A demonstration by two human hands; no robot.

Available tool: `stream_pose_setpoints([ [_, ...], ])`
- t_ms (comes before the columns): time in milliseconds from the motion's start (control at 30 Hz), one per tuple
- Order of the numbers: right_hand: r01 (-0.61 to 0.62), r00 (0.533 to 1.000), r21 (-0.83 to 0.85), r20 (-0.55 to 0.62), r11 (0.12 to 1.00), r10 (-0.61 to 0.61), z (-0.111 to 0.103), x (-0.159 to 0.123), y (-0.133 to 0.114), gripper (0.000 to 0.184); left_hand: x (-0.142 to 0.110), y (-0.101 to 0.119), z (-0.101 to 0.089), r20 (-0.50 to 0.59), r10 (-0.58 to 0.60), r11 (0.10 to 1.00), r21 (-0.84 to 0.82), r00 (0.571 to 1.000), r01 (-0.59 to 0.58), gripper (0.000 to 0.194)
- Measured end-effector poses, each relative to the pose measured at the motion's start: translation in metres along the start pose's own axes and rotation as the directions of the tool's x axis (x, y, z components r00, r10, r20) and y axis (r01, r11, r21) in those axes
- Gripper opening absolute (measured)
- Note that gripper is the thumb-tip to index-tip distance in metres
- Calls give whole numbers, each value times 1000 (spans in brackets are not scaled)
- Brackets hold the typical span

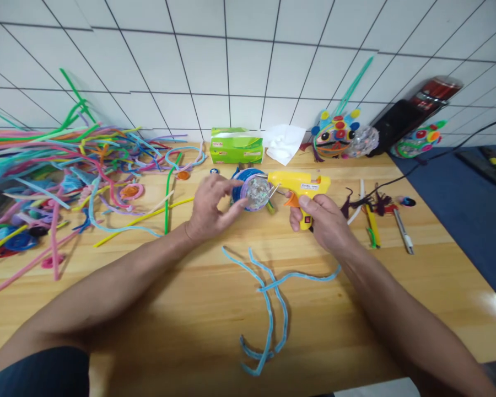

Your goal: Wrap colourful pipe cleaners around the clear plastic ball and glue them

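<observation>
My right hand is wrapped round the handle of a yellow glue gun with an orange trigger. Its nozzle points left, at the edge of a round clear piece with shiny filling and a purple rim. Blue pipe cleaner coils sit around or behind that piece. At its left side is my left hand, fingers spread and thumb near the rim; whether they touch it I cannot tell. Several light blue pipe cleaners lie on the wooden table in front of my hands.
On the left lies a large heap of coloured pipe cleaners. A green tissue pack stands by the wall, near a decorated animal-face figure and a dark red bottle. A pen and yellow cutter lie right; a black cable crosses there.
</observation>
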State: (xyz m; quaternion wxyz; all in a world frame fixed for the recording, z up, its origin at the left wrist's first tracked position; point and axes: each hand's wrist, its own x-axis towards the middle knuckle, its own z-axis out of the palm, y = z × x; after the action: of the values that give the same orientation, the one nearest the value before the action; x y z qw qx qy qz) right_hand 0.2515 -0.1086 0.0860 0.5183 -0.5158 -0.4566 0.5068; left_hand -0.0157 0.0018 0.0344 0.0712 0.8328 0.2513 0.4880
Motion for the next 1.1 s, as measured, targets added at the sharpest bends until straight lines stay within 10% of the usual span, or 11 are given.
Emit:
stream_pose_setpoints([
  [400, 37, 999, 12, 21, 999, -38, 7, -4, 10, 60, 5, 25, 4, 111, 252, 956, -183, 961, -230, 73],
  [700, -1, 1000, 4, -23, 1000, 1, 6, 0, 4, 48, -5, 13, 3, 92, 56, 989, -142, 994, -43, 26],
  [833, -75, 996, 4, -48, 997, 75, 2, -2, -7, 44, -5, -14, 8, 27, -76, 991, -106, 997, 78, 59],
  [1100, -146, 987, -85, 48, 986, 150, -8, -1, -15, 44, -11, -43, 28, 334, -88, 913, -350, 939, 210, 102],
])
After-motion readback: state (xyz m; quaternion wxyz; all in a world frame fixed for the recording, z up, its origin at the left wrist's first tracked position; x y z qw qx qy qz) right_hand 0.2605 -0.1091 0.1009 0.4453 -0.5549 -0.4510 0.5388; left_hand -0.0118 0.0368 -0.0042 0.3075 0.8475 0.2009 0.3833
